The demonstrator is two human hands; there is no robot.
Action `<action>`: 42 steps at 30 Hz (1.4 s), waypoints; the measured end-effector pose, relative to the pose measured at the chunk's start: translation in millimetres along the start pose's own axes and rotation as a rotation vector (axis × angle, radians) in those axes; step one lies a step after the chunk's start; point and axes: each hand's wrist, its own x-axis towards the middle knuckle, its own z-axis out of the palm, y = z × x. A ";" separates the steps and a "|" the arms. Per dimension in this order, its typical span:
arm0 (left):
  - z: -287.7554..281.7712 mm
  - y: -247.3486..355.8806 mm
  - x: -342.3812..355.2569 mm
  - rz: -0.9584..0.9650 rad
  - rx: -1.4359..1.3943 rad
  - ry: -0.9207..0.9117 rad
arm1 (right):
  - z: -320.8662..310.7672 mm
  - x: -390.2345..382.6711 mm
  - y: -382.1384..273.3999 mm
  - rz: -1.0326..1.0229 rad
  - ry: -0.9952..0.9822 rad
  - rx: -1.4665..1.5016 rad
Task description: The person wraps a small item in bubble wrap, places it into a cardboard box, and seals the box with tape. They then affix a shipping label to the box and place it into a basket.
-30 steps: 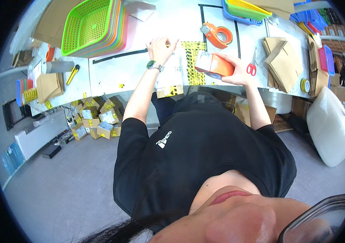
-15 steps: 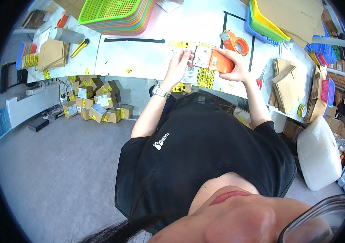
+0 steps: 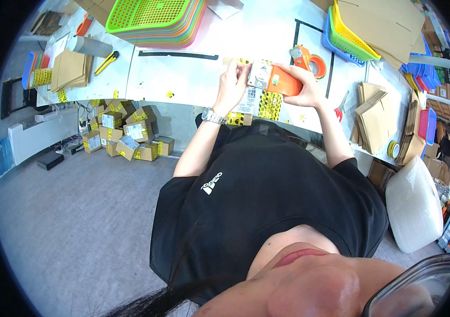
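Note:
Over the front of the white table I hold a small orange item with a white printed section (image 3: 283, 81). Its white end showed a dark comb-like edge, like a spiral-bound pad; I cannot tell whether it is one piece or a pad and a case. My right hand (image 3: 309, 90) wraps round the orange end. At the white end, the fingers of my left hand (image 3: 231, 83) are bent together against its edge. Under it lies a taped parcel with a white label (image 3: 248, 103) and yellow-and-black tape (image 3: 270, 105), partly hidden. An orange tape dispenser (image 3: 308, 61) rests just beyond my right hand.
Stacked colourful baskets (image 3: 151, 21) stand at the back left, others (image 3: 349, 39) at the back right. Red-handled scissors (image 3: 341, 108) and flat cardboard (image 3: 375, 113) lie right. A yellow cutter (image 3: 107, 62) lies left. Taped boxes (image 3: 124, 132) sit below; a bubble-wrap roll (image 3: 414, 203) stands right.
The orange-and-white item has shifted slightly left, and my left fingers have come up against its white end. My right hand keeps its grip. The view has shifted slightly.

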 end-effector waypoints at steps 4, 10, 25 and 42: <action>-16.8 -7.3 2.3 -0.007 0.021 0.065 | -15.9 1.6 -7.2 0.017 -0.086 0.018; -88.9 -67.2 8.4 -0.070 0.040 0.068 | -49.5 -20.5 17.5 0.120 -0.156 -0.073; -71.7 -109.5 25.0 -0.089 0.270 0.186 | -18.0 -8.0 59.1 0.113 -0.147 -0.103; -19.0 -183.2 21.2 -0.040 0.216 0.240 | 17.2 -3.2 86.9 0.215 -0.166 0.040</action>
